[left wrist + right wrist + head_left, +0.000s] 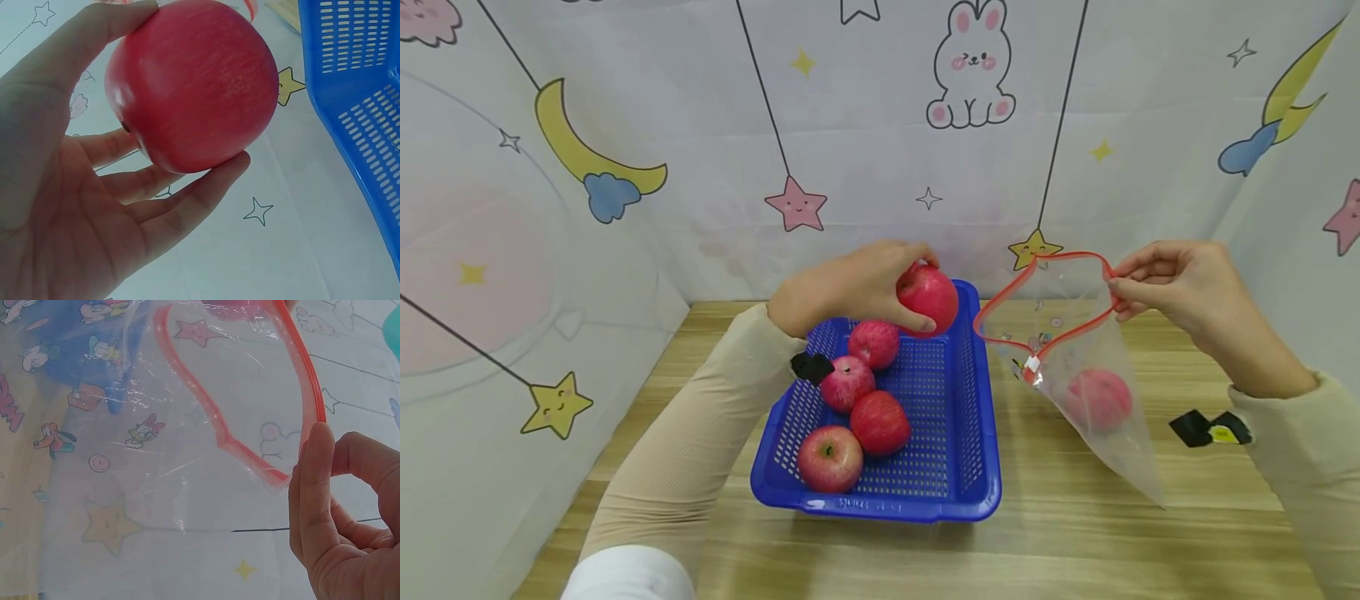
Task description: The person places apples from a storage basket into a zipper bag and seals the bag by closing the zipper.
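Fingers of the left hand (867,287) are curled round one apple (934,296), thumb on one side and fingertips on the other; those of the right hand (1195,292) pinch the red zip rim (1071,253) of a see-through bag (1078,350) at its three o'clock. On my head feed, the held apple appears at one o'clock of the blue basket (895,507), by its far end, with the bag's gaping mouth at three o'clock from it, apart.

I judge the work to be at an early stage. One bagged apple (1099,400) lies at five o'clock from the mouth, blurred by the plastic. Four are left in the basket: the far apple (873,344) near twelve o'clock, the second apple (847,385) at ten, the middle apple (880,423) and the near apple (830,460) at seven.

As for obstacles, the basket's three o'clock wall stands between its fruit and the bag. No hand steadies the rim's nine o'clock side, so I reckon it could fold inward. A white slider (1032,364) sits at the mouth's six o'clock.

Beyond the wooden table (850,558), a cartoon-print curtain (865,125) hangs at twelve. My right-wrist feed catches a teal edge (392,331) at two o'clock; I cannot tell what it is.
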The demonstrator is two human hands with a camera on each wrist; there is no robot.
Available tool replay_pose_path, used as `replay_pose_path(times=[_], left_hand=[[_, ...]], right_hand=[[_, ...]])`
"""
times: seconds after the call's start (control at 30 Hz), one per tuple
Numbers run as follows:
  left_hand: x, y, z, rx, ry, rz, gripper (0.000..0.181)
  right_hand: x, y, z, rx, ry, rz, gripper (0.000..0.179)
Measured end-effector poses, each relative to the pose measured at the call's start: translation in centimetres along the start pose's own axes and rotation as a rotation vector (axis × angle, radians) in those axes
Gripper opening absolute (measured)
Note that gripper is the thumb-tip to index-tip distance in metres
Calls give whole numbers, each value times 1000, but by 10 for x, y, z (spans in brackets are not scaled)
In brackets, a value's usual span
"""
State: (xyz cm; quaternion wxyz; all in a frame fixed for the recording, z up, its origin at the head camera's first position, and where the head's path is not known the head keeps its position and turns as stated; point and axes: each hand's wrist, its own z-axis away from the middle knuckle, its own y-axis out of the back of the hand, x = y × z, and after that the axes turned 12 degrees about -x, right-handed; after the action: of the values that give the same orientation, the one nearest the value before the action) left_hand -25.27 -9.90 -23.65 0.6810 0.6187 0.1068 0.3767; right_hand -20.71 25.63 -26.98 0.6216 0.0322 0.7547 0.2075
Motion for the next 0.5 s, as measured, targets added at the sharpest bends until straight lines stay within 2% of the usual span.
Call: replay_pose_path(times=[0.27, 0.5], left_hand=[[2, 3, 0, 7, -13, 11, 68], [1, 5, -3, 34, -40, 1, 69]], right_hand=[[1, 2, 0, -14, 13, -66, 6], [1, 1, -1, 2, -1, -18, 5]])
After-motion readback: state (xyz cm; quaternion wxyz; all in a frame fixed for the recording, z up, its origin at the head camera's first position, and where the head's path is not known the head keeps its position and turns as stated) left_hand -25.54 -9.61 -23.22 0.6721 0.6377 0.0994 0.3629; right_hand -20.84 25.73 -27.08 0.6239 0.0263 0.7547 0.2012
